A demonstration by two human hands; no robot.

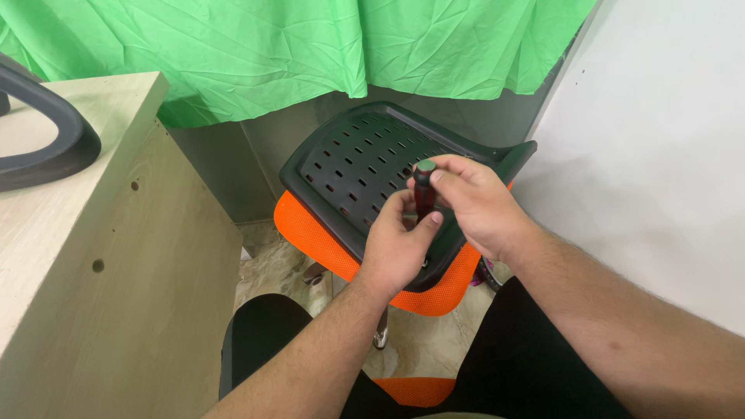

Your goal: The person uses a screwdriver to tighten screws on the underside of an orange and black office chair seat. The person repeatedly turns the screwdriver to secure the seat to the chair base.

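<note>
Over my black-trousered knees (512, 365), my left hand (396, 248) and right hand (469, 202) are gripping a dark-red screwdriver (424, 198) upright against the black chair back (349, 163), fingers clenched on its handle, likely driving a fastener, which is demanding steady downward pressure next.

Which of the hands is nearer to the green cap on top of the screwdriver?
Right. The right hand touches the green cap with its fingertips; the left hand holds the screwdriver lower, below the cap.
</note>
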